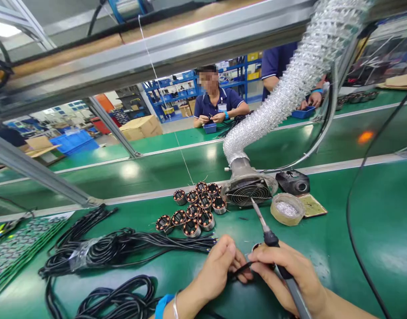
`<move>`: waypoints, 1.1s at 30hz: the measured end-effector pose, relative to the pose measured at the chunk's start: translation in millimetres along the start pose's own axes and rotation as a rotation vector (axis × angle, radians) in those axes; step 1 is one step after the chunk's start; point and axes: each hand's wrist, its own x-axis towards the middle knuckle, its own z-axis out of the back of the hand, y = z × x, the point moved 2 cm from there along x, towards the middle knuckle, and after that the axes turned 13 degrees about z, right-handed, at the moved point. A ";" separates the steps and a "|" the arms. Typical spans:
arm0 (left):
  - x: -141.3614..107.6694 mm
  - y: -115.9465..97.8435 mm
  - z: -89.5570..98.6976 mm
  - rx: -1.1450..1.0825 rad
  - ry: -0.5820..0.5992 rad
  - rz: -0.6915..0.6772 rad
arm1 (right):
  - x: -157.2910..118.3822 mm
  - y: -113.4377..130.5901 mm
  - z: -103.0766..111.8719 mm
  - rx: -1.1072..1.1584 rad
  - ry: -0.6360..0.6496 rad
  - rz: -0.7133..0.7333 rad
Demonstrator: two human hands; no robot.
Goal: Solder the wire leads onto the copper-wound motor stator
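Observation:
My right hand (pixel 289 274) is closed around a soldering iron (pixel 265 227), whose metal tip points up and away, near the fan guard. Its thumb and forefinger also pinch by the end of a black cable (pixel 242 268). My left hand (pixel 219 266) has its fingers curled on that same cable, just left of the right fingertips. A small round part (pixel 255 247) shows partly behind the right fingers, mostly hidden. Beyond the hands stand several copper-wound stators (pixel 193 212) in a group. Bundles of black cables (pixel 130 241) lie to the left of my left hand.
A fume fan (pixel 250 192) with a silver duct (pixel 276 88) stands ahead. Right of it are a round tub (pixel 286 210), a sponge tray (pixel 312 206) and a black holder (pixel 292 181). Circuit boards (pixel 20 248) lie far left. Two people work across the bench.

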 end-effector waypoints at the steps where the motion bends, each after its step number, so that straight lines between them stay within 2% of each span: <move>1: -1.8 -1.1 -0.8 0.001 -0.037 -0.028 | -0.7 0.3 -1.2 0.009 0.003 0.014; 3: -5.8 -1.6 -4.5 0.015 -0.019 -0.065 | -2.8 -0.5 -3.5 0.009 0.004 0.015; 6: -9.3 3.1 -12.1 0.034 0.149 -0.078 | -5.8 -3.1 -5.2 -0.029 -0.015 -0.014; 8: -9.2 7.2 -15.1 0.041 0.185 -0.078 | -6.7 -3.9 -5.2 -0.061 -0.029 -0.052; 12: -9.5 10.3 -17.5 0.070 0.084 -0.070 | -7.6 -1.4 -6.2 -0.093 -0.027 -0.130; 17: -17.0 6.3 -18.2 0.177 -0.077 -0.156 | -11.6 3.4 -11.1 -0.124 -0.029 -0.181; 20: -18.8 4.9 -19.5 0.108 -0.146 -0.156 | -12.9 4.2 -14.9 -0.128 -0.034 -0.184; 24: -17.4 3.8 -23.7 -0.060 -0.128 -0.080 | -12.3 4.3 -19.3 -0.130 -0.032 -0.175; 27: -16.6 0.5 -23.0 -0.092 -0.112 -0.022 | -11.4 5.9 -20.0 -0.120 -0.005 -0.142; 29: -17.0 -3.8 -19.8 0.004 -0.126 -0.010 | -10.0 7.3 -18.3 -0.109 0.025 -0.115; 33: -20.7 -12.3 -14.8 0.392 -0.153 -0.063 | -4.8 8.2 -11.1 -0.125 0.080 -0.040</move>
